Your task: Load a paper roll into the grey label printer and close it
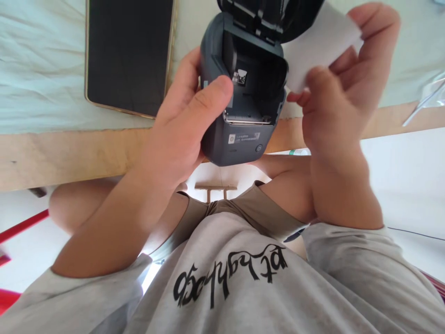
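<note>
A small dark grey label printer (pixel 239 144) is gripped in my left hand (pixel 189 109), with the thumb over its near left rim. Its black lid (pixel 274 18) stands raised, and the paper bay inside shows no roll. White paper (pixel 316 46) is pinched between the thumb and fingers of my right hand (pixel 342 83), just right of the printer. Whether this paper is a roll or a loose strip, I cannot tell. The paper's left edge passes behind the lid and the printer's side.
Left of the printer, a black tablet (pixel 128 55) lies on the pale green cloth (pixel 41 69). The wooden edge (pixel 69 155) of the bed or table runs across in front of my legs. At the right edge lies a clear plastic item (pixel 431 95).
</note>
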Action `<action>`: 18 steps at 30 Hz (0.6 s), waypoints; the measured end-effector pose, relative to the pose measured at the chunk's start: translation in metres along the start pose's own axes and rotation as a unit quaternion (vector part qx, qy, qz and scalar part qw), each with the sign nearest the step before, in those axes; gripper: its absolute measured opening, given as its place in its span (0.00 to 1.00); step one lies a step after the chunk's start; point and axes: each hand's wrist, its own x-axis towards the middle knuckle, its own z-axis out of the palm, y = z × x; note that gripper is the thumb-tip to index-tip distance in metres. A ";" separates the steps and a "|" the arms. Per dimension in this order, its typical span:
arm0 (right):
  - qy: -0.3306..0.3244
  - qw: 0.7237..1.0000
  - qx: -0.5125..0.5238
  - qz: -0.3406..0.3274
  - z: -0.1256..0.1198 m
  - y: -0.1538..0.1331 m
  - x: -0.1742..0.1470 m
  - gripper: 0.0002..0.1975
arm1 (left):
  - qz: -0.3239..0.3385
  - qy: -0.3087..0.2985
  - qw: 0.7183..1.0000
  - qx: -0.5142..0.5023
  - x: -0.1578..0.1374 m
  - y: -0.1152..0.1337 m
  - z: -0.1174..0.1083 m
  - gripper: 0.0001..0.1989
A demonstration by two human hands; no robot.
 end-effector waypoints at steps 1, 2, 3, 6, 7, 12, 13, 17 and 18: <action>-0.012 0.999 0.032 0.015 -0.001 0.000 0.001 0.19 | -0.002 0.001 1.000 -0.002 0.000 0.000 0.000 0.12; -0.027 0.997 0.059 0.032 -0.002 0.001 0.001 0.19 | -0.004 -0.002 1.000 -0.003 0.000 0.000 0.000 0.12; -0.048 0.995 0.076 0.053 -0.002 0.001 0.002 0.19 | -0.004 -0.001 1.000 -0.006 -0.001 0.000 0.000 0.12; -0.102 0.985 0.110 0.084 -0.003 0.001 0.000 0.17 | -0.003 0.009 1.000 -0.010 -0.001 0.000 0.001 0.12; -0.115 0.982 0.119 0.088 -0.003 0.000 -0.001 0.19 | 0.001 0.010 1.000 -0.013 -0.001 -0.001 0.001 0.12; -0.095 0.977 0.143 0.126 -0.008 0.003 0.001 0.23 | 0.009 -0.013 1.000 -0.021 0.000 -0.002 0.000 0.11; -0.087 0.976 0.146 0.138 -0.009 0.004 0.003 0.22 | 0.007 -0.015 1.000 -0.017 0.000 -0.002 0.000 0.11; -0.072 0.975 0.140 0.154 -0.010 0.007 0.007 0.24 | 0.007 -0.023 1.000 -0.016 0.001 -0.002 -0.001 0.11; -0.066 0.978 0.135 0.144 -0.009 0.006 0.006 0.24 | 0.007 -0.027 0.999 -0.023 0.001 -0.002 -0.002 0.11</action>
